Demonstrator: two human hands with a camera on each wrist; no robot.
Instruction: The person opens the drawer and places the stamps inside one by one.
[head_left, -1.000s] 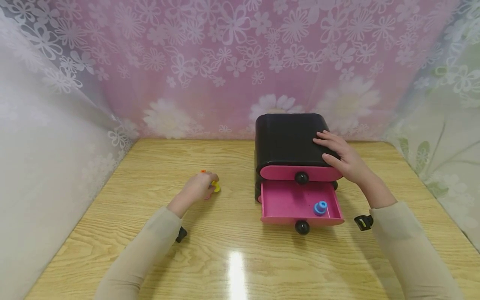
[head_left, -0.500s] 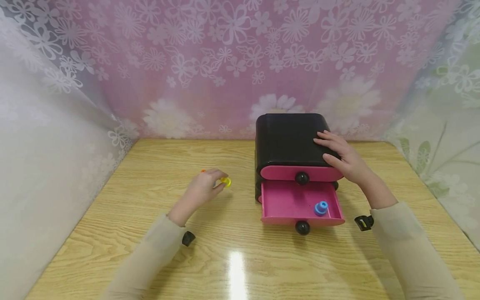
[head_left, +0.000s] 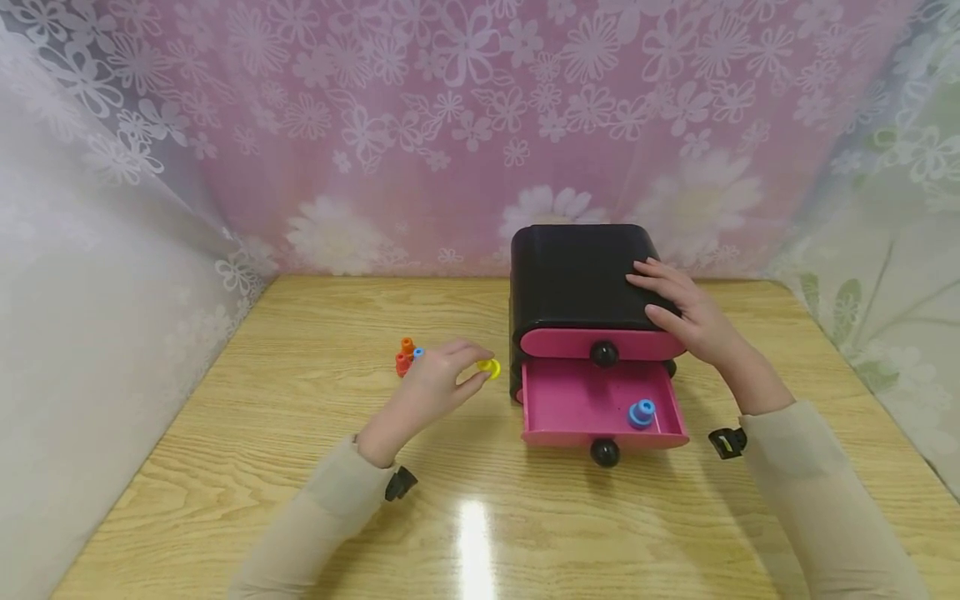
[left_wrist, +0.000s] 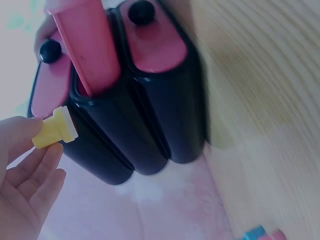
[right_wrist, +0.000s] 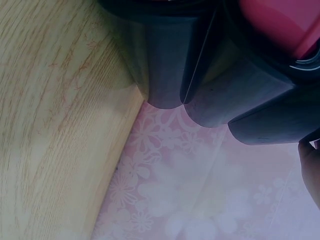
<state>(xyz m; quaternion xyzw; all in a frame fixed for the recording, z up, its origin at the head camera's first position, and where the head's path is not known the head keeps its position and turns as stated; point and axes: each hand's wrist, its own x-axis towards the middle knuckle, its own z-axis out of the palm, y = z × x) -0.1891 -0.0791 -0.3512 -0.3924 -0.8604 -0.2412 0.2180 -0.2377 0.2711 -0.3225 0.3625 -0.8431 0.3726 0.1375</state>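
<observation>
My left hand [head_left: 431, 387] pinches a small yellow stamp [left_wrist: 50, 131] between thumb and fingertips, just left of a drawer cabinet [head_left: 581, 275]. In the left wrist view the stamp's wider, white-rimmed end points away from the thumb. The cabinet is black with pink drawer fronts and round black knobs. Its middle drawer [head_left: 570, 398] is pulled out, and a blue stamp [head_left: 641, 414] stands at the drawer's front right. With fingers spread, my right hand [head_left: 693, 321] rests on the top right edge of the cabinet.
Behind my left hand, an orange stamp [head_left: 407, 345], a red stamp [head_left: 402, 363] and another blue stamp [head_left: 419, 353] stand on the wooden table [head_left: 300, 375], partly hidden by that hand. A pink flowered curtain [head_left: 390, 167] hangs along the table's back edge.
My left hand has lifted the yellow stamp away from the group and carried it right, close to the cabinet. More of the other stamps now shows. My right hand stays in place.
</observation>
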